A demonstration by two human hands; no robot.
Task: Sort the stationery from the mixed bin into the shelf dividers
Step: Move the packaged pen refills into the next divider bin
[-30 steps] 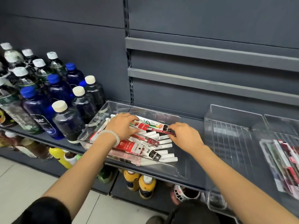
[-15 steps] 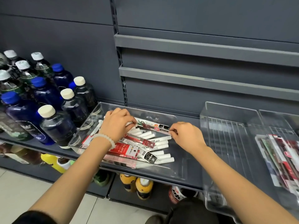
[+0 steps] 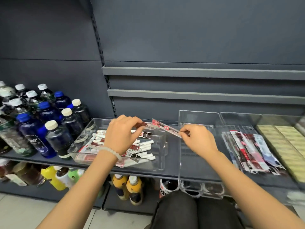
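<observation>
A clear mixed bin [image 3: 162, 147] on the shelf holds several white pens and red-and-white pen packets [image 3: 142, 147]. My right hand [image 3: 197, 139] pinches one long red-and-white packet [image 3: 165, 128] by its near end and holds it above the bin's right side. My left hand [image 3: 121, 133] hovers over the bin and pinches a small dark-red packet [image 3: 141, 124] at its fingertips. To the right stands an empty clear divider [image 3: 198, 116], and beyond it a divider [image 3: 239, 118] holds several sorted packets [image 3: 250, 151].
Dark and blue bottles [image 3: 49, 123] crowd the shelf left of the bin. A flat yellowish stack [image 3: 283, 146] lies at the far right. More bottles [image 3: 128, 187] fill the lower shelf. Two grey rails [image 3: 198, 95] run along the back panel. My knee [image 3: 189, 210] is below.
Both hands have risen out of the bin. My right hand has lifted the long packet clear of the pile, and my left hand has come up with a small packet.
</observation>
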